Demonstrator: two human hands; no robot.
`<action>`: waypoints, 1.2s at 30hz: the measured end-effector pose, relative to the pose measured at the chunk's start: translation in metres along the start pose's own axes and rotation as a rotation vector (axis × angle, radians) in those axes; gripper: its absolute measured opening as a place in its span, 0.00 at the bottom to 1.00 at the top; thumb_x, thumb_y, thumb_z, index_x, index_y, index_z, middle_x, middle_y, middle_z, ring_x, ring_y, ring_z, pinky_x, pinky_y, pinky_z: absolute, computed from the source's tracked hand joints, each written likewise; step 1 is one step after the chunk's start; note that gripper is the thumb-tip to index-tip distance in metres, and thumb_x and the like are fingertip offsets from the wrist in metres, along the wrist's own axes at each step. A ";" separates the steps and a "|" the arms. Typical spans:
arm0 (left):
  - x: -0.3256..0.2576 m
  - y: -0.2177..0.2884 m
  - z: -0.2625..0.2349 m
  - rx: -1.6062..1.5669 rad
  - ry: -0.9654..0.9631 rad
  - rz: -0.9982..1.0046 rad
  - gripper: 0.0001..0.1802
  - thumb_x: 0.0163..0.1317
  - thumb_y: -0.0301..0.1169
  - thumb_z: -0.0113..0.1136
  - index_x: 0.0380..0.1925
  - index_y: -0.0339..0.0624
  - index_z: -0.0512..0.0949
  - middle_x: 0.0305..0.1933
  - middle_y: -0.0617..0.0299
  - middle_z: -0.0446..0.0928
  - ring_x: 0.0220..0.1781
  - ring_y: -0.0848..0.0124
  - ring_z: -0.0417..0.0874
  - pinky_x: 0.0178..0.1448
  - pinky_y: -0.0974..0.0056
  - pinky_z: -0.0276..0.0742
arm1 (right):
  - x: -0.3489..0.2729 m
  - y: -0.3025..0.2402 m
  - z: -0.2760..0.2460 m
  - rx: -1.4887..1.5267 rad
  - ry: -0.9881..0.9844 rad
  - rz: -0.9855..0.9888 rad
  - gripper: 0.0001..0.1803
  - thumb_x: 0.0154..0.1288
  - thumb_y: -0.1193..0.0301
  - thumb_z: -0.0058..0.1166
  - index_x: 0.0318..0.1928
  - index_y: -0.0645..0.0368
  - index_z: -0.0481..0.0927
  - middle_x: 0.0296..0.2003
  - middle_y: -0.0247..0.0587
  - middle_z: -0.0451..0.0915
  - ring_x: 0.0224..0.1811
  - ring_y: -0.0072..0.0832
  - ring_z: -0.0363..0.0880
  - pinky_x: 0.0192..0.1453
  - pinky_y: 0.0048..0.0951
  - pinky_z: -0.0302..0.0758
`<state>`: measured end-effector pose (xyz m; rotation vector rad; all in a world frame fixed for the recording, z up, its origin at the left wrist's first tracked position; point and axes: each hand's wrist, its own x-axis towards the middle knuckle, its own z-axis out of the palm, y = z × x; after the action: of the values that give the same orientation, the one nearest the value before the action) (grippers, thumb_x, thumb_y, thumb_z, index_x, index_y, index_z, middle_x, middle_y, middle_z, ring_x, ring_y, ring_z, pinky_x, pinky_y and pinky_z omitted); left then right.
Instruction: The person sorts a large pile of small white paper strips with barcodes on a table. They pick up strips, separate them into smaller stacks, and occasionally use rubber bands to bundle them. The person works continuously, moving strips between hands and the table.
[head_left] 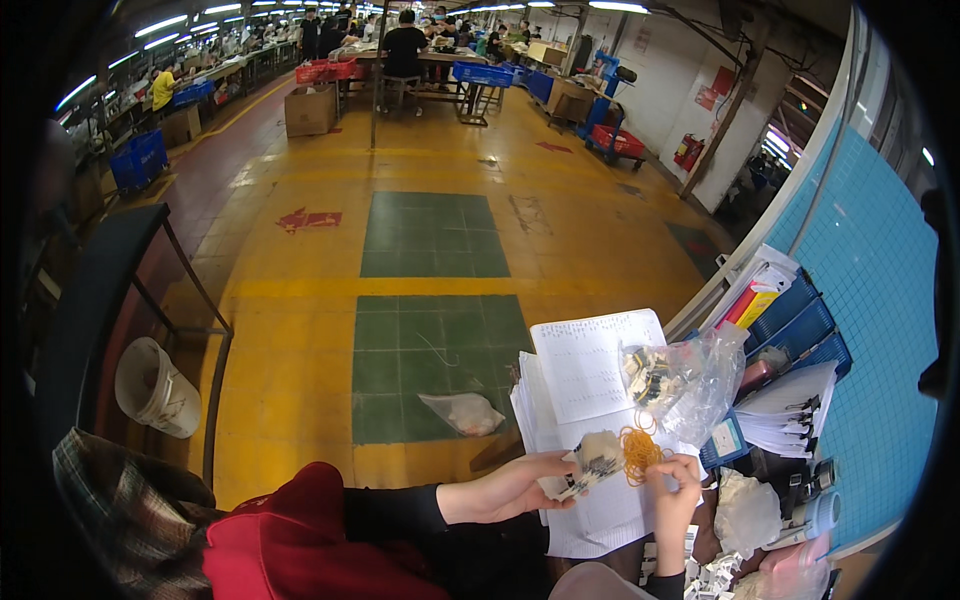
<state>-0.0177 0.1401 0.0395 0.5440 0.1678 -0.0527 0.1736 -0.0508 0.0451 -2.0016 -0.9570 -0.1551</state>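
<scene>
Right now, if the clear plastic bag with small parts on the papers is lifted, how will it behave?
The clear plastic bag looks thin and crumpled, so probably floppy. It holds only a small cluster of parts, so it is likely light, and the contents may slide inside it.

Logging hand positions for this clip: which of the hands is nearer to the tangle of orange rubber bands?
Right. The right hand touches the tangle of orange rubber bands with its fingertips, just below it. The left hand sits farther left, holding a small pale bundle beside the bands.

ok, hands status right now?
Left hand: closed on a small bundle of parts.
Right hand: pinching orange rubber bands.
</scene>
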 end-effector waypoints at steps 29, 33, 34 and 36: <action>0.019 -0.031 0.043 0.951 -0.612 0.590 0.24 0.63 0.30 0.62 0.59 0.36 0.71 0.53 0.53 0.76 0.52 0.63 0.79 0.55 0.61 0.74 | -0.050 -0.103 -0.083 -0.582 -0.297 -0.436 0.20 0.53 0.71 0.66 0.46 0.59 0.76 0.42 0.48 0.80 0.23 0.34 0.80 0.29 0.32 0.75; 0.034 -0.030 0.053 0.364 -0.273 0.345 0.20 0.72 0.33 0.53 0.59 0.32 0.71 0.52 0.63 0.77 0.53 0.77 0.76 0.58 0.66 0.73 | -0.081 -0.084 -0.099 -0.407 -0.229 -0.065 0.15 0.56 0.71 0.64 0.43 0.62 0.77 0.39 0.47 0.81 0.24 0.33 0.80 0.30 0.34 0.75; 0.042 -0.029 0.056 0.213 -0.146 0.286 0.20 0.73 0.33 0.52 0.59 0.32 0.71 0.52 0.63 0.77 0.53 0.77 0.77 0.58 0.66 0.74 | -0.092 -0.084 -0.101 -0.287 -0.228 0.172 0.08 0.56 0.72 0.65 0.31 0.64 0.81 0.36 0.43 0.81 0.27 0.34 0.79 0.32 0.31 0.75; 0.057 -0.028 0.063 0.125 -0.011 0.213 0.19 0.74 0.32 0.51 0.59 0.31 0.71 0.53 0.61 0.77 0.53 0.76 0.78 0.59 0.66 0.74 | -0.109 -0.085 -0.111 0.103 -0.371 0.277 0.08 0.59 0.71 0.64 0.31 0.65 0.82 0.38 0.43 0.81 0.30 0.29 0.79 0.34 0.26 0.73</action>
<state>0.0451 0.0830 0.0685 0.6831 0.0960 0.1417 0.0671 -0.1708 0.1207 -2.0807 -0.8785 0.4231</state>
